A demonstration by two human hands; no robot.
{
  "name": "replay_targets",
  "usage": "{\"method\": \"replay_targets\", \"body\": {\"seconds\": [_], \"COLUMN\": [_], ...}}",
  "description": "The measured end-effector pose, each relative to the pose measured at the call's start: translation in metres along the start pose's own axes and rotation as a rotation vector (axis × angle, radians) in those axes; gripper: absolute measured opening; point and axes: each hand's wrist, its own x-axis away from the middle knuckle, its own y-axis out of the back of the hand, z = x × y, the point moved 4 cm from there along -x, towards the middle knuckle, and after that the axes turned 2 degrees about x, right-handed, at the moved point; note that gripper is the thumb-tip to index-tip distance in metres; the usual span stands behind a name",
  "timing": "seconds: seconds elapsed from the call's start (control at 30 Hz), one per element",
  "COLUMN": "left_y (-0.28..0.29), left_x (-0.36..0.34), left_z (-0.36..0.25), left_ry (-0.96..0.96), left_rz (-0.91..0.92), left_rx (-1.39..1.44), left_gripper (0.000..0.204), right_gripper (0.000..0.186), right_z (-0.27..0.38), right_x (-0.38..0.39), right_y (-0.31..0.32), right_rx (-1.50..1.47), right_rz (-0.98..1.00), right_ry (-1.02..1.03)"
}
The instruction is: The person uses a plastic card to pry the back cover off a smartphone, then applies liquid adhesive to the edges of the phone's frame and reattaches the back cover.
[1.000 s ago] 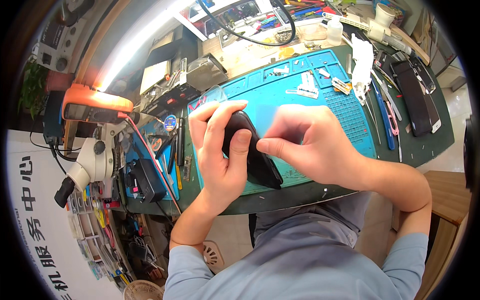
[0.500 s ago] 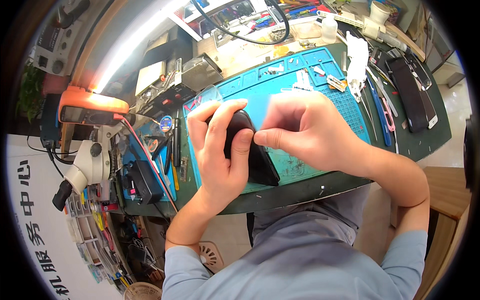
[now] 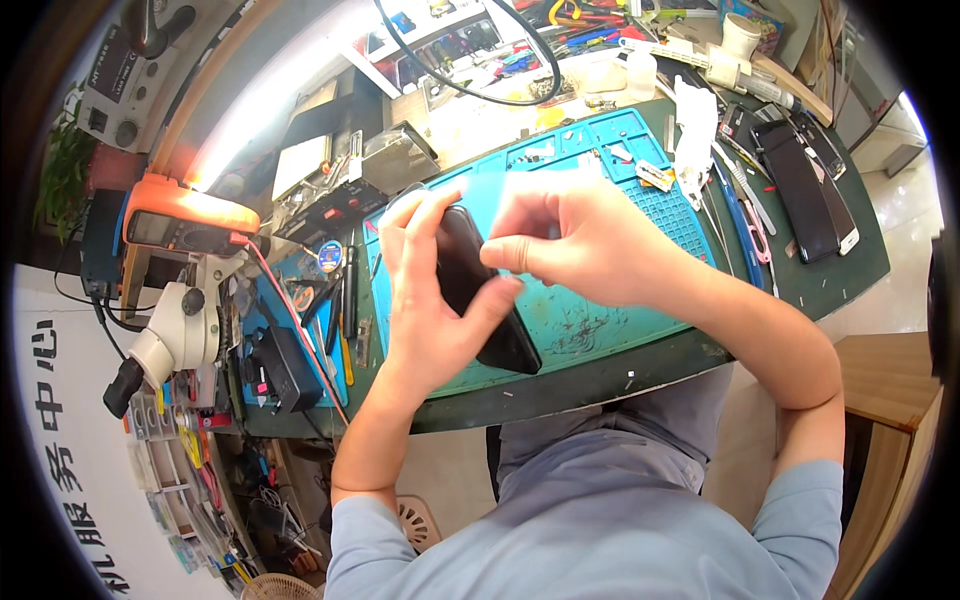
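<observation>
A dark smartphone point(image 3: 511, 345) is in my left hand point(image 3: 425, 310), held tilted above the blue work mat point(image 3: 585, 330). The fingers wrap over its far end, and the thumb presses on its face near the right edge. My right hand point(image 3: 595, 245) is closed in a pinch at the phone's upper right edge. From behind its fingers shows a thin light-blue sheet point(image 3: 484, 196), blurred and partly hidden; what it is exactly I cannot make out.
Dark phones point(image 3: 800, 185) and a blue-handled tool point(image 3: 738, 225) lie at the right. An orange-cased meter point(image 3: 185, 215) and a microscope point(image 3: 185, 325) stand at the left. A black cable point(image 3: 553, 70) loops over the back. Small parts lie in the mat's far trays.
Both hands and the phone have shifted slightly left in view. The phone's face now shows more, and the left thumb has stretched out across it. My right hand stays pinched at its edge.
</observation>
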Motion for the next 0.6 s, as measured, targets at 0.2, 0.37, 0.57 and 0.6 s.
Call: {"method": "replay_targets", "body": {"seconds": [0.2, 0.37, 0.57, 0.6], "left_y": [0.008, 0.014, 0.017, 0.017], "left_x": [-0.003, -0.003, -0.003, -0.003], "left_z": [-0.003, -0.001, 0.0, 0.003], "left_ry": [0.19, 0.3, 0.386, 0.419], "left_rz": [0.216, 0.351, 0.371, 0.363], "left_rx": [0.038, 0.124, 0.37, 0.408], "left_gripper": [0.103, 0.105, 0.1, 0.099], "right_gripper": [0.015, 0.014, 0.03, 0.036], "right_z": [0.018, 0.005, 0.013, 0.01], "right_x": [-0.001, -0.006, 0.004, 0.007], "right_y": [-0.002, -0.007, 0.002, 0.007], "right_rx": [0.22, 0.115, 0.082, 0.039], "right_rz": [-0.019, -0.007, -0.079, -0.154], "right_ry": [0.03, 0.03, -0.005, 0.02]}}
